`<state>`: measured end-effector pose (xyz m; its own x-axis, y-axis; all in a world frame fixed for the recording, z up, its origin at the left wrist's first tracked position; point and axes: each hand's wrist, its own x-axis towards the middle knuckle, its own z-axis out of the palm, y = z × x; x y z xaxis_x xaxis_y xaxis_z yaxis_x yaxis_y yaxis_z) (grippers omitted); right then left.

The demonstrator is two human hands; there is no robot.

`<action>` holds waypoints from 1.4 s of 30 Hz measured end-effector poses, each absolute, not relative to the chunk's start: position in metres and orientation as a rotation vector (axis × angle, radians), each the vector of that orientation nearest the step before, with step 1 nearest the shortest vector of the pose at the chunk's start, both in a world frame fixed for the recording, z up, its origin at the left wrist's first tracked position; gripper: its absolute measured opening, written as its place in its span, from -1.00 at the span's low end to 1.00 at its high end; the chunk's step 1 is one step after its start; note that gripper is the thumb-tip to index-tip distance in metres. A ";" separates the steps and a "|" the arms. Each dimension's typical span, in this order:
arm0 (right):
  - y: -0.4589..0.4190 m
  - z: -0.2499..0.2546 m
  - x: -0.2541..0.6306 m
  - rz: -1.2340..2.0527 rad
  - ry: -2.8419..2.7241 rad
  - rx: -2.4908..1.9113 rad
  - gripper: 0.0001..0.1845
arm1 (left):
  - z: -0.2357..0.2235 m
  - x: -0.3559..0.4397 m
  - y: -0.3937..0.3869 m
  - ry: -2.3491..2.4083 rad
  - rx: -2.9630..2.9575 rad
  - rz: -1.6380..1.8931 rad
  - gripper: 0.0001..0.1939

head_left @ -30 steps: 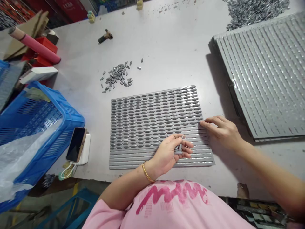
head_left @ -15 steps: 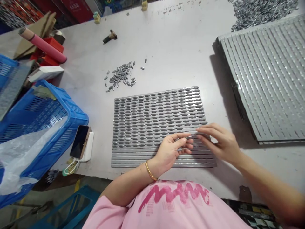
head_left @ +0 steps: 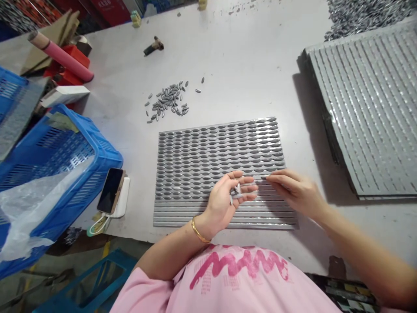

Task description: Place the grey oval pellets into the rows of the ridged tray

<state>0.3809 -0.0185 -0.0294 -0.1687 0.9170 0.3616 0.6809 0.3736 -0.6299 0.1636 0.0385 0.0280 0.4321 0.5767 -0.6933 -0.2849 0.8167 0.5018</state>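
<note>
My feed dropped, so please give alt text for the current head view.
A person's left hand, palm up, holds small gray oval pieces over a grooved gray board while the right hand touches one there. Like pieces fill the board's far rows; plain grooves run along its near side. A loose pile lies beyond the board.

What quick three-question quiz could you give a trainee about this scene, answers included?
1. Multiple choice: What lies in the palm of the left hand?
a) a phone
b) grey pieces
c) a roll

2. True or false: Every groove of the board in front of the person is filled.

3. Which is nearer the right hand: the stack or the basket?

Key:
1. b
2. False; the grooves nearest the person are bare.
3. The stack.
</note>
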 end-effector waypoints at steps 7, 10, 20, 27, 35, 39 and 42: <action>-0.008 -0.046 0.380 0.138 -2.220 -1.444 -0.69 | 0.031 0.159 0.036 1.019 0.279 0.492 -0.93; -0.006 -0.041 0.381 0.071 -2.315 -1.447 -0.69 | 0.031 0.161 0.034 0.983 0.289 0.453 -0.89; -0.003 -0.037 0.383 0.097 -2.330 -1.422 -0.75 | 0.030 0.167 0.036 0.972 0.157 0.447 -0.76; -0.003 -0.039 0.383 -0.005 -2.405 -1.408 -0.77 | 0.033 0.166 0.036 0.948 0.150 0.450 -0.65; -0.003 -0.007 0.369 0.475 -2.063 -1.325 -0.64 | 0.030 0.167 0.033 0.886 0.260 0.397 -0.50; -0.001 0.008 0.355 0.790 -2.030 -1.172 -0.72 | 0.029 0.171 0.030 0.849 0.352 0.390 -0.55; -0.004 0.005 0.353 0.822 -1.964 -1.155 -0.77 | 0.031 0.172 0.030 0.807 0.407 0.384 -0.58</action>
<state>0.3528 -0.0043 0.0048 -0.3537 0.9011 0.2508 0.4542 0.3998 -0.7962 0.1723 0.0298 0.0306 0.6314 0.4770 -0.6114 -0.1738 0.8554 0.4879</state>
